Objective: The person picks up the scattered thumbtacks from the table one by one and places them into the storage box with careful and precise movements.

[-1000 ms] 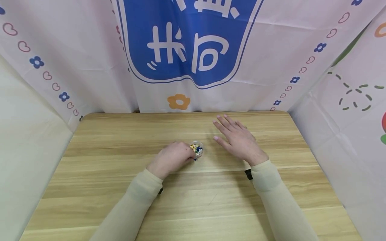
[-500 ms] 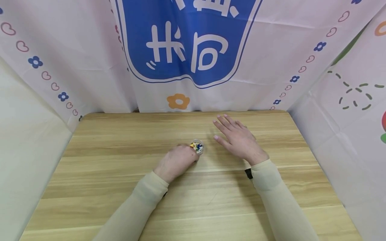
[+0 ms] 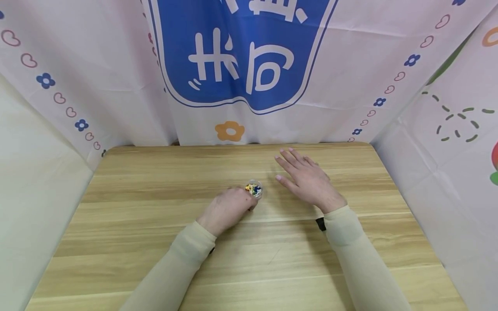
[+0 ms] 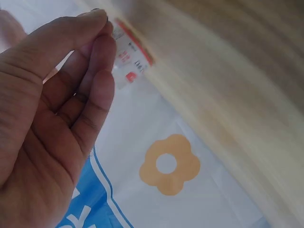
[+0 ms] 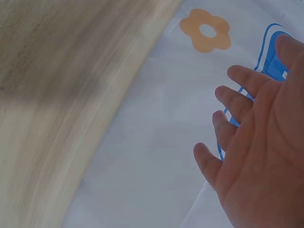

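Note:
A small round clear container (image 3: 261, 190) stands near the middle of the table, filled with tiny yellow, white, blue and green pieces (image 3: 254, 189). Right at its near-left side is my left hand (image 3: 229, 207), thumb and forefinger tips brought together. In the left wrist view this hand (image 4: 57, 99) pinches a small dark piece (image 4: 96, 9), almost wholly hidden by the fingertips; its kind cannot be made out. Behind it shows a clear surface with a red-and-white printed label (image 4: 128, 57). My right hand (image 3: 307, 179) stays right of the container, palm down, fingers spread, holding nothing.
The wooden table (image 3: 155, 172) reaches back to a white curtain (image 3: 334, 86) with a blue emblem and an orange flower. White sheets (image 3: 439, 172) enclose the sides. Long light sleeves cover both forearms.
My left hand has shifted slightly right, closer against the container. A small blue bit seen below its fingertips a second ago is now hidden in the head view. My right hand has stayed still.

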Motion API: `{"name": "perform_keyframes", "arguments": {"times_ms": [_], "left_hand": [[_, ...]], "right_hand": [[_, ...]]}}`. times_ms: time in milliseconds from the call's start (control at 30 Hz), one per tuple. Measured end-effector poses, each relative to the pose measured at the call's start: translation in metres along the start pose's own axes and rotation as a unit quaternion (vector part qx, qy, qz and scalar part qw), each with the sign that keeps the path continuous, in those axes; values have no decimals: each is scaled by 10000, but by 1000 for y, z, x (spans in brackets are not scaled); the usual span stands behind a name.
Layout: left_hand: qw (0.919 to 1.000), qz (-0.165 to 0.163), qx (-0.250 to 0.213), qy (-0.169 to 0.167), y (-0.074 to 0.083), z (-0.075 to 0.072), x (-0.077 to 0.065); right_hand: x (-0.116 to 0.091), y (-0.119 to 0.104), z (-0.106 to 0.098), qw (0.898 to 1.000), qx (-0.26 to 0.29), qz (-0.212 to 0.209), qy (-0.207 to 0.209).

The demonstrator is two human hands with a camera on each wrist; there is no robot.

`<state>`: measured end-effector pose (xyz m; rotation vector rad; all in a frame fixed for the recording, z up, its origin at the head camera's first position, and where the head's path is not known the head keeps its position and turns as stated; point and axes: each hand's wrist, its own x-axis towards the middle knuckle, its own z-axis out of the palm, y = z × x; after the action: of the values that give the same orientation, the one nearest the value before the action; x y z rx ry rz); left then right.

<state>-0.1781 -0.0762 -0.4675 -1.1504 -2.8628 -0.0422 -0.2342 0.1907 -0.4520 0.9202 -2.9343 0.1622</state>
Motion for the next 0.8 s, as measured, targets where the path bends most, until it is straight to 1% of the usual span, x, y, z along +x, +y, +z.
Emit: {"name": "perform_keyframes", "arguments": {"times_ms": [100, 167, 233, 333, 400, 633, 700, 800], "left_hand": [[9997, -13, -216, 141, -3, -5, 1], [9990, -49, -292, 326, -5, -8, 2], [9981, -71, -315, 529, -8, -10, 4], [9973, -144, -308, 647, -11, -12, 7], [9973, -192, -330, 625, -13, -13, 9], [9975, -435, -437, 359, -18, -11, 16], [9970, -462, -499, 363, -19, -10, 17], [9953, -514, -639, 514, -25, -11, 16]], "right_hand": [[0, 0, -1, 10000, -10, -30, 25], [-1, 1, -1, 10000, 6, -36, 21], [-1, 1, -1, 10000, 21, -9, 2], [-2, 3, -2, 10000, 42, 23, -19], [-2, 4, -3, 10000, 42, 51, -17], [-3, 5, -3, 9999, 48, 100, -57], [-3, 5, -2, 9999, 39, 90, -38], [-3, 6, -3, 10000, 13, 76, -33]]}}
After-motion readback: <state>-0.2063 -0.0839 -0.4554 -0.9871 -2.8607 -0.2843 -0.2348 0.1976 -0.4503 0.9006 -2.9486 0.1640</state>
